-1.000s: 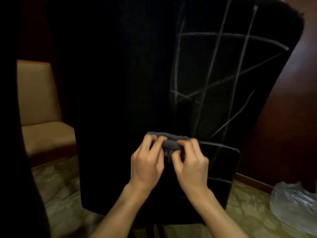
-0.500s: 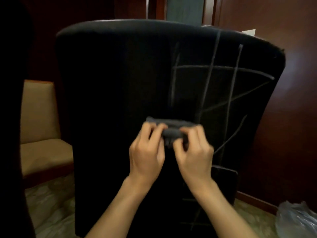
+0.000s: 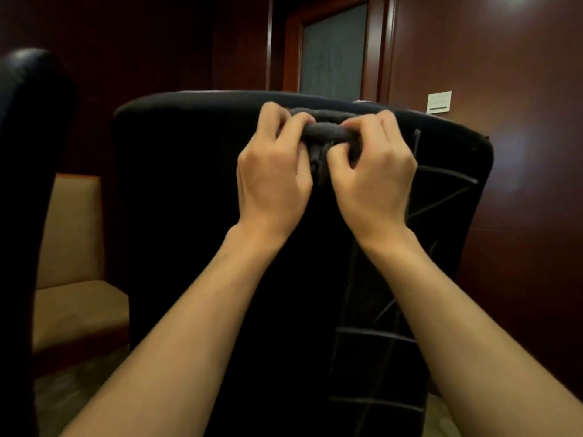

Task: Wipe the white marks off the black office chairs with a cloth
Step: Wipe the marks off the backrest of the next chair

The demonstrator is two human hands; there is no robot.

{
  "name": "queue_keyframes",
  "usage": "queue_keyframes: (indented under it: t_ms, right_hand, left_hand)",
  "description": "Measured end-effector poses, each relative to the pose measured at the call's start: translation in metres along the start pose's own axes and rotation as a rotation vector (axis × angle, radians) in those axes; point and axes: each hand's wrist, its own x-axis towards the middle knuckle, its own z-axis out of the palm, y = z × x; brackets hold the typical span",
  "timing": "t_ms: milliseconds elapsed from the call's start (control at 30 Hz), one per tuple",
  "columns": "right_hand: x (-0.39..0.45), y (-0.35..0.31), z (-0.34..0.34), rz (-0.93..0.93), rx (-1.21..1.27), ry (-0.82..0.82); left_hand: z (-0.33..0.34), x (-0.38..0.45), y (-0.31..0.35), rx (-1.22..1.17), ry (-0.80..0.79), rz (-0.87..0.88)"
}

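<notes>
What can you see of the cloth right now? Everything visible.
The cloth is dark grey with a soft, towel-like look, bunched into a short horizontal roll, with a crumpled fold hanging down between the hands. It sits at the top edge of the black chair back. The left hand and right hand each grip one end, fingers curled over it. Its full size is hidden.

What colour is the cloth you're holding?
Dark grey. The cloth shows best in the head view, bunched between both hands at the chair's top.
</notes>
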Motion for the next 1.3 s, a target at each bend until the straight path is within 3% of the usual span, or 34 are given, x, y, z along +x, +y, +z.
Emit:
queue_keyframes:
  t_ms: [133, 333, 600, 733, 933, 1033, 1167, 1300]
  right_hand:
    - [-0.037, 0.009, 0.0, -0.017, -0.023, -0.057]
    - [-0.119, 0.02, -0.015, 0.049, 0.0, -0.294]
    - [0.025, 0.009, -0.021, -0.027, -0.031, 0.019]
    - [0.012, 0.018, -0.017, -0.055, -0.091, -0.015]
    - [-0.115, 0.034, -0.026, 0.092, 0.054, -0.21]
    - [-0.093, 0.046, -0.035, 0.059, 0.047, -0.156]
    - [0.001, 0.055, -0.05, 0.024, 0.001, 0.031]
    - [0.035, 0.06, -0.051, 0.032, -0.059, 0.068]
  left_hand:
    - [0.007, -0.039, -0.007, 0.026, -0.059, 0.016]
    - [0.001, -0.123, -0.011, 0.023, -0.225, -0.004]
    - [0.0, 0.027, 0.022, 0.018, -0.018, 0.042]
    - [0.009, 0.007, 0.019, 0.03, -0.05, 0.047]
    - [0.01, -0.115, 0.011, -0.001, -0.24, -0.042]
    - [0.017, -0.088, 0.025, -0.054, -0.206, 0.006]
    - [0.026, 0.003, 0.057, -0.056, -0.088, 0.085]
    - [0.035, 0.037, 0.074, -0.033, -0.064, 0.052]
